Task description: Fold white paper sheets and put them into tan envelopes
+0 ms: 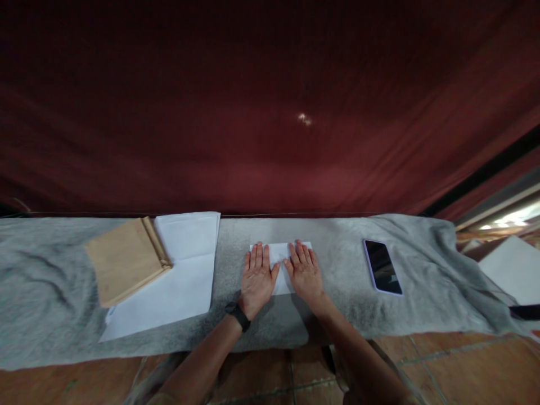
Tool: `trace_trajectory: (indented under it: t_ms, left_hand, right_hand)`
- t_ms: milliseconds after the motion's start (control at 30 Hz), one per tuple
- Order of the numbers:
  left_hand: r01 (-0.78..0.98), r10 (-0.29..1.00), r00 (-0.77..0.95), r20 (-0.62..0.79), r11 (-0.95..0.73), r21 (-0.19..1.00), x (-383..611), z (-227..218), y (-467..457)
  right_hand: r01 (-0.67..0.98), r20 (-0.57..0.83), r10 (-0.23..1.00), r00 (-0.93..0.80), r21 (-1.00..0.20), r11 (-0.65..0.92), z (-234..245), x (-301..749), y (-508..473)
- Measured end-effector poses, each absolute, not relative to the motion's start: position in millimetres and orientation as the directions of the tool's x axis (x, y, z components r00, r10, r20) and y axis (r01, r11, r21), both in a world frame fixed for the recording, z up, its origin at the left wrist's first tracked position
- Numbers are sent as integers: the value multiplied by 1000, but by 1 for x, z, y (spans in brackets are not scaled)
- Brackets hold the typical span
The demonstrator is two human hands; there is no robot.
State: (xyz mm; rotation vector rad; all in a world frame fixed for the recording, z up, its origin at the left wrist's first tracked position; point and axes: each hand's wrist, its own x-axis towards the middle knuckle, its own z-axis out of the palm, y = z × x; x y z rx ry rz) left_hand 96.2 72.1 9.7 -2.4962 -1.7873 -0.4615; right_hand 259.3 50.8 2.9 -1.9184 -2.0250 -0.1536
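A small white sheet of paper (282, 286) lies flat on the grey cloth, its long side running left to right. My left hand (257, 278) rests palm down on its left part, fingers stretched out and pointing away from me. On the right part my right hand (304, 273) lies flat in the same way, fingers slightly apart. Both thumbs point inward with a gap between them. Much of the paper is hidden under the hands, so I cannot tell whether it is folded.
A grey cloth (337, 315) covers the long narrow surface. Brown paper bags (122, 259) lie over larger white sheets (189, 281) on the left. A phone (382, 266) sits to the right. Behind hangs a dark red curtain (253, 140); tiled floor (270, 377) shows in front.
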Motion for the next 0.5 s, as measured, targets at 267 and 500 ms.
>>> trace_trajectory:
  t_ms: [267,500]
  left_hand:
    - [946,926,251,281,-296,134,88,10,69]
    - [944,932,254,258,-297,143,86,17,64]
  right_hand:
    - [991,329,943,51,-133,-7,2,275,42]
    - [989,303,951,62,-147,-18,3,283,38]
